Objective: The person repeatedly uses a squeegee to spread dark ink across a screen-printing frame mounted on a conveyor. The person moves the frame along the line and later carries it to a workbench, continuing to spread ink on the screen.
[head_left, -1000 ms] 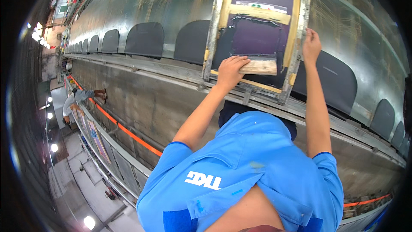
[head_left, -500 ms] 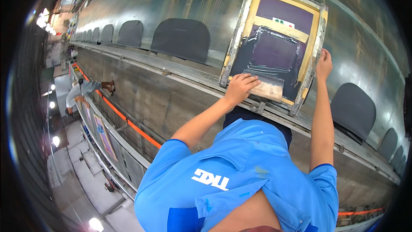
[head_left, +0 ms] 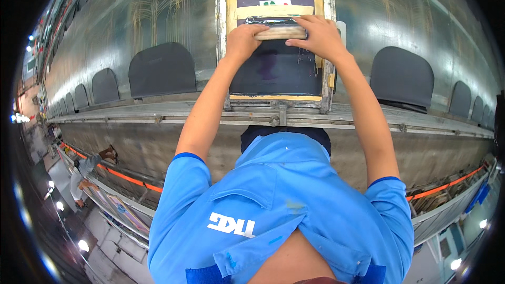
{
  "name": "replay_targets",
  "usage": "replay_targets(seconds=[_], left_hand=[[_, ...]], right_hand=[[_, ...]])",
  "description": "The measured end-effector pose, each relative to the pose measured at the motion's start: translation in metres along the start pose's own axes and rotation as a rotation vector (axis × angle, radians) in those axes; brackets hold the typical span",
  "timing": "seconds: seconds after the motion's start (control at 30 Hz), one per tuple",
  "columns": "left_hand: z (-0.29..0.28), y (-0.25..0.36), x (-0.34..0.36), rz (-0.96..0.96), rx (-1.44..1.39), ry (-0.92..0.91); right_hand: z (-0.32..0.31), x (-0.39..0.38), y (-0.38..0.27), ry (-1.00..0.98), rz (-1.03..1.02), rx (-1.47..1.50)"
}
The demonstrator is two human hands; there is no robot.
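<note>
A screen-printing frame (head_left: 327, 5) with worn, tape-edged rails lies flat on the long metal table in front of me. Across its mesh, toward the far part, sits a wooden-handled squeegee (head_left: 281, 33). My left hand (head_left: 243, 42) is closed around the left end of the handle, and my right hand (head_left: 322, 38) grips the right end with thumb on the near side. Wet dark ink (head_left: 271, 20) shows in a line just beyond the squeegee. Between the squeegee and the near rail, the mesh (head_left: 276, 73) has a dark, smooth coating.
Dark grey round-topped fabric pieces (head_left: 162, 70) lie in a row on the table (head_left: 352, 26) to both sides of the frame. A metal rail (head_left: 210, 117) runs along the near edge. Behind at left, another person (head_left: 84, 173) stands by an orange rail (head_left: 129, 179).
My right hand has left the frame's right side and taken hold of the squeegee. The squeegee has moved from the near end of the mesh to the far part. My view has turned.
</note>
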State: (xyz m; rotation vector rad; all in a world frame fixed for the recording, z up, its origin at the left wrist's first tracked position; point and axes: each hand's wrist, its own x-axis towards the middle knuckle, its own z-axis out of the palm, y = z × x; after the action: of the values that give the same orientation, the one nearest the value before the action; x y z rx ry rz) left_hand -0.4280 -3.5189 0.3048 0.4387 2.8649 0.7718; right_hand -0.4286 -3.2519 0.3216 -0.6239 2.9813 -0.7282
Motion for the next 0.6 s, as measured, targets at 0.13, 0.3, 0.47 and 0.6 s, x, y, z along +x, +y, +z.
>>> replay_targets(seconds=[0.13, 0.3, 0.47, 0.6], left_hand=[[0.006, 0.006, 0.002, 0.047, 0.061, 0.051], [0.03, 0.011, -0.066, 0.129, 0.139, 0.124], [0.029, 0.016, -0.097, 0.1, 0.108, 0.055], [0.016, 0.009, -0.05, 0.123, 0.024, 0.102]], right_hand=[[0.03, -0.003, -0.017, -0.009, -0.001, -0.198], [0.051, -0.074, -0.045, 0.075, 0.03, -0.117], [0.042, -0.096, -0.064, 0.031, 0.038, -0.094], [0.029, -0.054, -0.043, 0.052, 0.068, -0.099]])
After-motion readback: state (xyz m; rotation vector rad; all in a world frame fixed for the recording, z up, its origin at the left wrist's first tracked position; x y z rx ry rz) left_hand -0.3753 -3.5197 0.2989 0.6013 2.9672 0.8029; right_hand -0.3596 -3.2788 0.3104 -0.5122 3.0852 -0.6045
